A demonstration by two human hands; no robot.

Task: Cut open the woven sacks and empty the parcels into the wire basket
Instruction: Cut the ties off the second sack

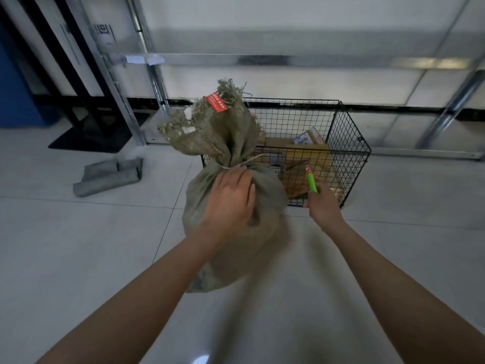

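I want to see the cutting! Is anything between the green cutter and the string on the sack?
Nothing visible. The right hand holds the green cutter beside the sack, with open air across to the string. The left hand rests on the sack just below the string.

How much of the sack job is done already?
Partly. Parcels already lie in the wire basket, and folded grey sacks lie flat on the floor. Now the left hand rests on a sack still tied with string, while the right hand holds a green cutter. Still left: cutting it open and tipping it out.
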